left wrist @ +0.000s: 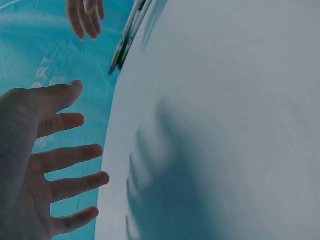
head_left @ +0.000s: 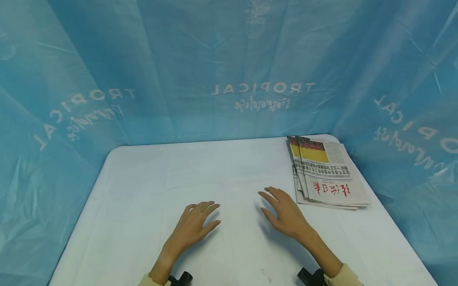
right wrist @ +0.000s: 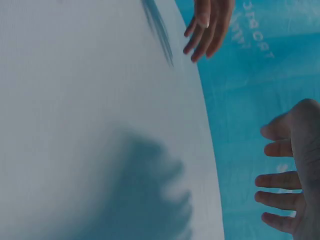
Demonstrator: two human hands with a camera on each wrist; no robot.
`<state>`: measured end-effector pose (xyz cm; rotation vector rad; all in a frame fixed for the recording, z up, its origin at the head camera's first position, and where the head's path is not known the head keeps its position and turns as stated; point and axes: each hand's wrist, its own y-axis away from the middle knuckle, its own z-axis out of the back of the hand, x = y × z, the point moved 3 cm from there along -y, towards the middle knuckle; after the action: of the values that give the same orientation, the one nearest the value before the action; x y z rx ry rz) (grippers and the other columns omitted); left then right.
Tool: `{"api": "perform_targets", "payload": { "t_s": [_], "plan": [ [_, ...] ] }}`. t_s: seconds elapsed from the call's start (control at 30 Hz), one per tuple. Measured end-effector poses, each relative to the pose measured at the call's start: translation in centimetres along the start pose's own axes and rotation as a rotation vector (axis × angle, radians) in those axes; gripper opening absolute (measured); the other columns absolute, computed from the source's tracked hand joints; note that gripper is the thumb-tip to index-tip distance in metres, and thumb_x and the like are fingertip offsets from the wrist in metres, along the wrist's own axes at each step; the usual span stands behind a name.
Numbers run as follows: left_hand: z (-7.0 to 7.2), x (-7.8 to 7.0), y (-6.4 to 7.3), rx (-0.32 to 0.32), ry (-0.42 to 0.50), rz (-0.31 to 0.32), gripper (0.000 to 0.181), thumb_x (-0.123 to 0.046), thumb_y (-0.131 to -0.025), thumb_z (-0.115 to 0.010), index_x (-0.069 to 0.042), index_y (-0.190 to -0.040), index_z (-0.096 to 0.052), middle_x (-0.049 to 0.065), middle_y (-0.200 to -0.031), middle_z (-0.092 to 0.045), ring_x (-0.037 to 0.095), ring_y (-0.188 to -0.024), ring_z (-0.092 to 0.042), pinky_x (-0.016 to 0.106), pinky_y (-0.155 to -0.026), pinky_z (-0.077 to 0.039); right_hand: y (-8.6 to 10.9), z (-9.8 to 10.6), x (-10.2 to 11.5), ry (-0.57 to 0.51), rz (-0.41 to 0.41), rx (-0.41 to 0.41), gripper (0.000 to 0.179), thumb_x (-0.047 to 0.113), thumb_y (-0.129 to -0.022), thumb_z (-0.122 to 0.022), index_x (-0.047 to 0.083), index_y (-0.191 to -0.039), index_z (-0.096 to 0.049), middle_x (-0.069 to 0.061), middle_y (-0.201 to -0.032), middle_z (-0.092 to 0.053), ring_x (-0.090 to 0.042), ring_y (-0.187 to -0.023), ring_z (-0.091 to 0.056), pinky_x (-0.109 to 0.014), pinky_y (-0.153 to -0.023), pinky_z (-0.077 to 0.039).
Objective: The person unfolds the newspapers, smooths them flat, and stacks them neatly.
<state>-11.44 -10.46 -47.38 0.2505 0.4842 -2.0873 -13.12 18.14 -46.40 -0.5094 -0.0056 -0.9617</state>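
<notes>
Over the front middle of the white table (head_left: 154,178), my left hand (head_left: 195,224) hovers with its fingers spread and holds nothing. To its right hangs my right hand (head_left: 284,212), also with loose, spread fingers around nothing. Both cast soft shadows on the tabletop below. A stack of folded newspapers (head_left: 329,174) lies at the back right, just beyond the right hand's fingertips. In the left wrist view the newspapers (left wrist: 131,35) appear edge-on at the far table edge. The right wrist view shows the right hand (right wrist: 285,175) with fingers apart, and the left hand (right wrist: 210,30) opposite.
Blue curtains (head_left: 186,79) with mirrored white lettering stand along the back and both sides of the table. Each wrist carries a black camera mount, one on the left (head_left: 181,279) and one on the right (head_left: 311,277). Small dark marks spot the cloth near the front.
</notes>
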Motion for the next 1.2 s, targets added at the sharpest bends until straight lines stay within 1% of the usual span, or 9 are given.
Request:
{"api": "perform_targets", "payload": {
  "t_s": [0.17, 0.3, 0.37, 0.5, 0.63, 0.8, 1.0, 1.1, 1.2],
  "plan": [
    [-1.7, -1.4, -3.0, 0.043, 0.138, -0.066, 0.04, -0.039, -0.095, -0.062, -0.017, -0.128, -0.064, -0.001, -0.126, -0.067, 0.018, -0.116, -0.063, 0.046, -0.096, -0.046, 0.9, 1.8, -3.8, 0.018, -0.118, -0.134, 0.036, 0.009, -0.086, -0.071, 0.003, -0.121, -0.065, -0.02, -0.121, -0.065, -0.038, -0.114, -0.06, -0.054, -0.095, -0.046],
    [-3.7, -2.8, -5.5, 0.083, 0.267, -0.133, 0.035, -0.034, -0.097, -0.06, -0.013, -0.125, -0.066, 0.0, -0.122, -0.069, 0.017, -0.113, -0.064, 0.043, -0.096, -0.048, 2.0, 3.0, -7.4, 0.096, -0.296, -0.177, 0.043, 0.003, -0.086, -0.067, -0.005, -0.128, -0.058, -0.027, -0.119, -0.062, -0.044, -0.112, -0.058, -0.056, -0.094, -0.044],
    [-4.8, -3.6, -6.7, 0.111, 0.326, -0.142, 0.034, -0.032, -0.098, -0.06, -0.013, -0.125, -0.066, 0.0, -0.123, -0.068, 0.017, -0.113, -0.064, 0.04, -0.097, -0.048, 2.8, 3.5, -8.9, 0.13, -0.431, -0.142, 0.053, 0.005, -0.087, -0.064, -0.01, -0.135, -0.048, -0.033, -0.121, -0.058, -0.05, -0.113, -0.055, -0.06, -0.092, -0.044],
    [-7.0, -5.1, -8.6, 0.163, 0.423, -0.138, 0.032, -0.031, -0.1, -0.057, -0.013, -0.125, -0.066, -0.002, -0.124, -0.068, 0.016, -0.113, -0.064, 0.037, -0.099, -0.047, 4.8, 3.8, -10.9, 0.132, -0.695, 0.035, 0.069, 0.014, -0.089, -0.058, -0.017, -0.143, -0.028, -0.043, -0.124, -0.05, -0.059, -0.108, -0.052, -0.064, -0.079, -0.046],
    [-8.6, -6.9, -10.3, 0.204, 0.49, -0.157, 0.031, -0.031, -0.101, -0.054, -0.013, -0.124, -0.066, -0.003, -0.122, -0.068, 0.015, -0.111, -0.064, 0.036, -0.099, -0.045, 6.8, 3.8, -11.8, 0.092, -0.826, 0.183, 0.074, 0.02, -0.091, -0.054, -0.02, -0.144, -0.021, -0.04, -0.103, -0.06, -0.044, -0.069, -0.062, -0.049, -0.05, -0.047],
    [-9.2, -8.1, -12.0, 0.259, 0.55, -0.149, 0.033, -0.031, -0.102, -0.052, -0.012, -0.124, -0.066, -0.002, -0.12, -0.069, 0.013, -0.108, -0.064, 0.032, -0.095, -0.047, 7.1, 2.9, -12.2, 0.139, -0.775, 0.199, 0.064, 0.025, -0.093, -0.054, -0.017, -0.138, -0.036, -0.022, -0.069, -0.06, -0.024, -0.049, -0.048, -0.037, -0.04, -0.036],
    [-8.9, -7.2, -13.0, 0.224, 0.601, -0.041, 0.029, -0.029, -0.101, -0.055, -0.012, -0.12, -0.068, -0.001, -0.115, -0.07, 0.014, -0.104, -0.065, 0.036, -0.09, -0.05, 3.7, 1.1, -11.4, 0.249, -0.63, 0.172, 0.052, 0.029, -0.092, -0.059, -0.015, -0.121, -0.057, -0.028, -0.083, -0.066, -0.027, -0.051, -0.053, -0.042, -0.042, -0.043],
    [-9.0, -6.2, -13.0, 0.191, 0.613, 0.019, 0.028, -0.028, -0.101, -0.055, -0.012, -0.119, -0.068, 0.001, -0.113, -0.071, 0.017, -0.104, -0.065, 0.039, -0.089, -0.05, 1.8, -0.2, -10.8, 0.282, -0.573, 0.187, 0.053, 0.025, -0.09, -0.058, -0.015, -0.124, -0.057, -0.029, -0.088, -0.067, -0.029, -0.056, -0.057, -0.042, -0.044, -0.045],
    [-8.9, -5.5, -13.0, 0.172, 0.619, 0.066, 0.028, -0.027, -0.101, -0.054, -0.01, -0.118, -0.068, 0.003, -0.11, -0.071, 0.019, -0.102, -0.065, 0.041, -0.087, -0.051, 0.4, -0.9, -10.2, 0.28, -0.531, 0.188, 0.052, 0.016, -0.086, -0.058, -0.016, -0.127, -0.054, -0.025, -0.077, -0.066, -0.026, -0.052, -0.055, -0.04, -0.041, -0.043]
  ]
}}
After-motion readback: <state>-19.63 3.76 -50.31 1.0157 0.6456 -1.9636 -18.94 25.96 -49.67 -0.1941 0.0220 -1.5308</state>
